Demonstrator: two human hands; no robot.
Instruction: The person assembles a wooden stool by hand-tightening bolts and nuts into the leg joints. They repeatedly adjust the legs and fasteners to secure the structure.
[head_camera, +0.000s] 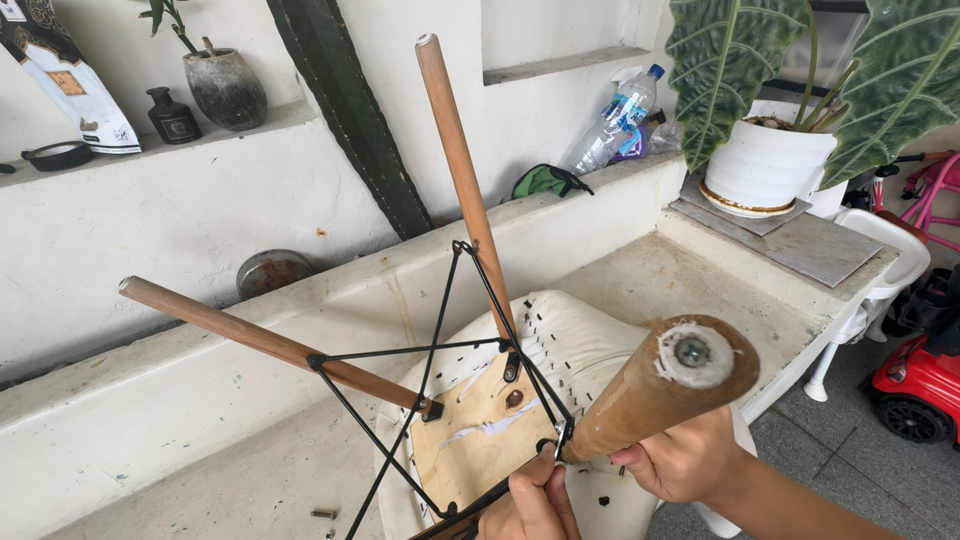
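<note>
An upturned chair lies seat-down on a concrete bench (690, 275), its white padded seat (580, 335) and plywood underside (480, 425) facing up. Three wooden legs stick out, braced by a black wire frame (430, 352). My right hand (688, 462) is wrapped around the nearest wooden leg (640, 395), whose end shows a white pad with a screw (692, 352). My left hand (530, 503) is pinched on the wire frame where that leg meets the seat. The other two legs (462, 170) (250, 335) point up and to the left.
A white pot with large green leaves (765, 165) stands on a tile at the bench's right end. A plastic bottle (620, 118) and a green item (548, 181) rest on the ledge behind. A loose screw (322, 513) lies on the bench. A red toy car (920, 385) and a white plastic chair (880, 250) stand at right.
</note>
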